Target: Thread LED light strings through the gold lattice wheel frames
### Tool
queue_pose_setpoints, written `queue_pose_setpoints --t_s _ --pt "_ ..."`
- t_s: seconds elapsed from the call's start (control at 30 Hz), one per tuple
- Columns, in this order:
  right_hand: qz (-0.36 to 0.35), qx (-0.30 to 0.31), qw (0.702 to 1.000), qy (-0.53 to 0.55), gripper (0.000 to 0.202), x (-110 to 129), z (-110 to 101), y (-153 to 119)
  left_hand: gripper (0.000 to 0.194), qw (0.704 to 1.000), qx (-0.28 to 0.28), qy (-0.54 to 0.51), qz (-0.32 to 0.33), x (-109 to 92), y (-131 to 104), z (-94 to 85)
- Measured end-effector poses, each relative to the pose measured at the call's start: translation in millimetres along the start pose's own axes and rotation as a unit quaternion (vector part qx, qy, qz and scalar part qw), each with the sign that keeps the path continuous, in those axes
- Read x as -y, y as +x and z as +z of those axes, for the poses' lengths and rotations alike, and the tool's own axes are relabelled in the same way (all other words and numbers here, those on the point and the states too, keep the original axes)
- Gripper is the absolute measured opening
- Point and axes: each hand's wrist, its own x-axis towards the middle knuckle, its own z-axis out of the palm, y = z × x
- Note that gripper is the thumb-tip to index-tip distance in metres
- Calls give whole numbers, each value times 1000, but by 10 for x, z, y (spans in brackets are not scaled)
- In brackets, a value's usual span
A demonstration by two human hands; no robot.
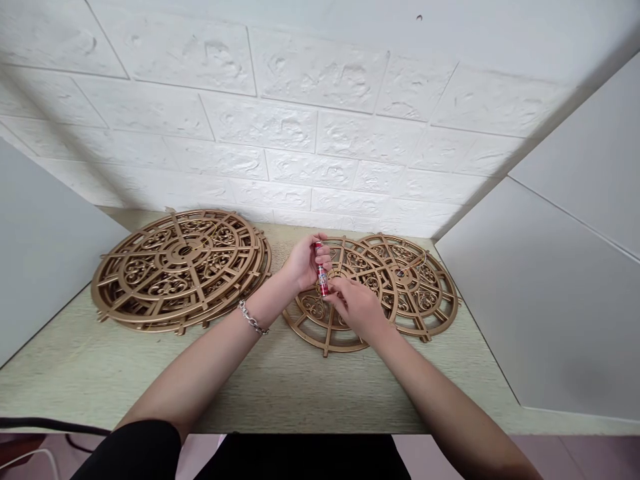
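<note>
Nearest the camera, black sleeves [135, 453] and two bare forearms reach over the table [90, 380], the left one wearing a bracelet [253, 319]. The left hand [303, 261] pinches the top of a small red tube [321, 272] between thumb and fingers; the right hand [357, 308] curls its fingers around the tube's lower end. The tube is held upright, just above the near disc [325, 320], at about 12 o'clock from the body. Another gold disc [415, 283] overlaps it at 1 o'clock, and a stack of larger discs [183, 267] lies at 10 o'clock. Judging by this, the work is early: the tube looks merely gripped, whether capped or open I cannot tell, and nothing seems applied or joined yet.
</note>
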Motion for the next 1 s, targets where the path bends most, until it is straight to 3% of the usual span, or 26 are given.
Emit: queue_pose_setpoints --t_s 0.2,0.6,1.0 --pt "22 6 1000 -2 28 -45 -25 -9 13 998 -40 -46 8 -3 22 -4" --pt "-8 -50 999 2 23 -31 -57 8 16 996 -42 -78 -4 -8 49 -27" --pt "20 -13 1000 -13 35 13 -48 2 16 996 -61 -65 24 20 15 21"
